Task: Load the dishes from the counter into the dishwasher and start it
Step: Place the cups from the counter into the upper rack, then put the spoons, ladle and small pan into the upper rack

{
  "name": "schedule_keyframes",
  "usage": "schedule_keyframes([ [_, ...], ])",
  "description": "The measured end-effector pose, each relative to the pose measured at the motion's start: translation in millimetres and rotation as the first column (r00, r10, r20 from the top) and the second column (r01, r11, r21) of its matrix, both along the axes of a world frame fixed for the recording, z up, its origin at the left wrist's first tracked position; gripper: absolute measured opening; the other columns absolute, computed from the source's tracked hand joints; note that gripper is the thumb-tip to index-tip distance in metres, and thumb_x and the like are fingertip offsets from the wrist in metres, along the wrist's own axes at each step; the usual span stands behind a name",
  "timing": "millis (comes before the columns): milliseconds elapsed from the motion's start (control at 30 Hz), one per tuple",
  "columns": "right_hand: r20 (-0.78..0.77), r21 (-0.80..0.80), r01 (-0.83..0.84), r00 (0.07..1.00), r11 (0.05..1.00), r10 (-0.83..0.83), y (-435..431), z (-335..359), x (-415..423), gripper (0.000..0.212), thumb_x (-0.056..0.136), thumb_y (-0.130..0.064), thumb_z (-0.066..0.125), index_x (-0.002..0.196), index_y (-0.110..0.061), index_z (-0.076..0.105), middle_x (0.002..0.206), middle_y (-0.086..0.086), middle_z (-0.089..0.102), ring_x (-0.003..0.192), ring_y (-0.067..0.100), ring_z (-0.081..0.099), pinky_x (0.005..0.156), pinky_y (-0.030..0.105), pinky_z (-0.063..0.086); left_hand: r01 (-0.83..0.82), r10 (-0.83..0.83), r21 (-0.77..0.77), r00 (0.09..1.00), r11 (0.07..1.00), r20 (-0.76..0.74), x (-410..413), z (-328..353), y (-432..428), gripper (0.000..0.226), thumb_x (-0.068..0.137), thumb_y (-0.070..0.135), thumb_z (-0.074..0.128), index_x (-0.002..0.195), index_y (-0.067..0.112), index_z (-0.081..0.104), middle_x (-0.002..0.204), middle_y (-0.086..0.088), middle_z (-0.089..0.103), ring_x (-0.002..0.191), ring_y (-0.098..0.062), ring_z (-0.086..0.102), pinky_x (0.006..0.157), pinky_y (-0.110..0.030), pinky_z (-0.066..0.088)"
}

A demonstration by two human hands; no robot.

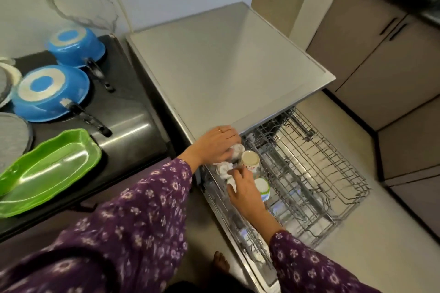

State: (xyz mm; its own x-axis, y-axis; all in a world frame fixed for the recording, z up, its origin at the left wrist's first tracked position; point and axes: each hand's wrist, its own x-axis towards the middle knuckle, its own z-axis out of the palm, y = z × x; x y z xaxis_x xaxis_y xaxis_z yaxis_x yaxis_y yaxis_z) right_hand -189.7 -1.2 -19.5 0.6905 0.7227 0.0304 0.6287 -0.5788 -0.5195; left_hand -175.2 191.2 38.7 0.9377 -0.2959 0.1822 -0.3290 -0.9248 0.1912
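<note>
The dishwasher's upper wire rack (316, 173) is pulled out to the right of the steel-topped machine (226, 66). At the rack's left end stand several small white cups and an upturned cream mug (250, 160) with red marks. My left hand (215, 145) grips a white cup (238, 150) at the rack's back left corner. My right hand (245, 192) pinches another white cup (225, 171) just in front of it. A white and green mug (263, 189) sits upturned beside my right hand.
On the dark counter (133, 112) to the left lie two upturned blue pans (51, 93) with black handles, a green tray (47, 169) and grey plates (13, 135). Brown cabinets (381, 59) line the right side. My bare foot (221, 263) stands by the open door.
</note>
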Motion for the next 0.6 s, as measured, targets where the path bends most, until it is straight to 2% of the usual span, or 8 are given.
schedule_keyframes([
  [100, 0.037, 0.092, -0.104, 0.994, 0.990, 0.101, 42, 33, -22, 0.022, 0.078, -0.010, 0.060, 0.100, -0.005, 0.060, 0.099, 0.013, 0.056, 0.088, 0.031, 0.054, 0.074, 0.039, 0.050, -0.214, 0.252, -0.227, 0.955, 0.950, 0.155, -46, 30, 22, 0.028, 0.081, 0.019, 0.058, 0.108, 0.011, 0.061, 0.109, -0.004, 0.061, 0.107, -0.021, 0.052, 0.096, -0.033, 0.041],
  [167, 0.004, 0.142, -0.160, 0.987, 0.977, 0.161, 73, 49, -37, 0.019, 0.080, -0.012, 0.057, 0.097, -0.004, 0.062, 0.096, 0.013, 0.057, 0.087, 0.031, 0.056, 0.076, 0.041, 0.050, -0.324, 0.420, -0.377, 0.884, 0.868, 0.205, -86, 48, 41, 0.029, 0.080, 0.013, 0.065, 0.108, 0.010, 0.061, 0.109, -0.004, 0.061, 0.107, -0.018, 0.047, 0.098, -0.027, 0.035],
  [233, 0.005, 0.186, -0.229, 0.973, 0.955, 0.232, 110, 64, -58, 0.021, 0.081, -0.014, 0.056, 0.099, -0.006, 0.063, 0.099, 0.011, 0.058, 0.091, 0.029, 0.056, 0.084, 0.038, 0.048, -0.424, 0.545, -0.438, 0.814, 0.793, 0.199, -137, 63, 70, 0.028, 0.080, 0.011, 0.064, 0.108, 0.010, 0.062, 0.110, -0.004, 0.060, 0.108, -0.017, 0.046, 0.098, -0.022, 0.032],
  [300, 0.052, 0.213, -0.311, 0.950, 0.926, 0.307, 150, 79, -84, 0.019, 0.083, -0.015, 0.057, 0.100, -0.008, 0.062, 0.101, 0.008, 0.058, 0.097, 0.023, 0.053, 0.090, 0.034, 0.044, -0.501, 0.623, -0.432, 0.754, 0.750, 0.208, -188, 72, 104, 0.027, 0.080, 0.013, 0.061, 0.107, 0.011, 0.061, 0.109, -0.003, 0.059, 0.107, -0.017, 0.047, 0.098, -0.021, 0.032],
  [467, 0.101, 0.257, -0.443, 0.896, 0.859, 0.433, 252, 112, -153, 0.016, 0.080, -0.007, 0.058, 0.095, -0.007, 0.062, 0.095, 0.007, 0.057, 0.092, 0.022, 0.053, 0.084, 0.026, 0.040, -0.661, 0.747, -0.353, 0.615, 0.662, 0.251, -313, 91, 179, 0.027, 0.078, 0.020, 0.055, 0.103, 0.011, 0.059, 0.102, -0.003, 0.059, 0.098, -0.018, 0.050, 0.091, -0.025, 0.036],
  [600, 0.152, 0.241, -0.540, 0.842, 0.807, 0.518, 324, 128, -206, 0.015, 0.079, -0.010, 0.059, 0.093, -0.008, 0.063, 0.093, 0.008, 0.058, 0.090, 0.026, 0.057, 0.082, 0.024, 0.036, -0.794, 0.859, -0.327, 0.465, 0.512, 0.217, -410, 87, 226, 0.028, 0.078, 0.013, 0.066, 0.104, 0.012, 0.059, 0.103, -0.002, 0.060, 0.098, -0.023, 0.055, 0.090, -0.027, 0.038],
])
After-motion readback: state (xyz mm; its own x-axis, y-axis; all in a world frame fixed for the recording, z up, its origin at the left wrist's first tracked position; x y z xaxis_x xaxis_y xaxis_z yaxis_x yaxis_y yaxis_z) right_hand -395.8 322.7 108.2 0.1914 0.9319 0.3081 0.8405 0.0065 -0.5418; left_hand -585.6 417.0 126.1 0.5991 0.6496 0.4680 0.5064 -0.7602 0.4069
